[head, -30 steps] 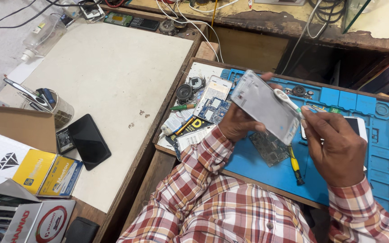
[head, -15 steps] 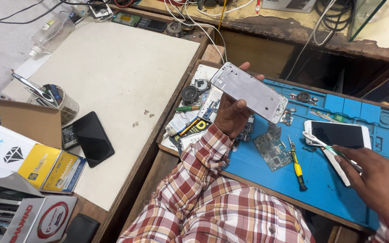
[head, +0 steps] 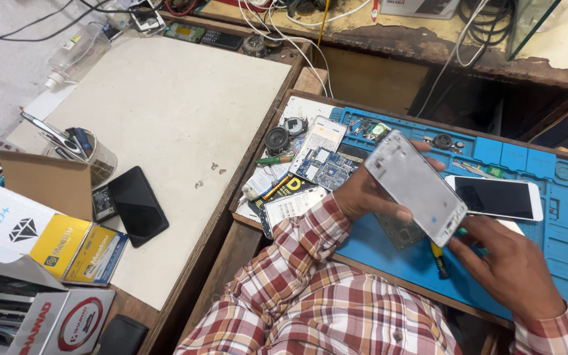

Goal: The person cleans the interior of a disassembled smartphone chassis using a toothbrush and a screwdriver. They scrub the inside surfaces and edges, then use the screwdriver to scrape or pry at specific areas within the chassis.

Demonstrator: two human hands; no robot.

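my right hand (head: 507, 269) is back at the work: half a second ago it was out at the mat's right edge with a thin tool, now it sits at the lower corner of the white phone frame (head: 417, 186), fingers curled together. a bit of green shows under the fingers; can't tell what it is or whether i'm gripping it. left hand (head: 369, 194) still clamps the frame from below, thumb across its lower edge, frame tilted and held above the blue mat (head: 547, 217). frame has dropped lower and closer to me than before.

hard to read: the circuit board (head: 402, 231) on the mat is mostly hidden under the frame and left hand. the yellow-handled screwdriver (head: 439, 258) is half covered by my right hand. right wrist and sleeve are cut off at the picture's bottom edge.

further out, the white phone (head: 497, 197) lies screen up on the mat, its left end hidden behind the frame. loose boards and round parts sit at the mat's left side, too small to tell apart. black phone (head: 137, 205) lies on the pale bench (head: 165, 98) to the left, unchanged.
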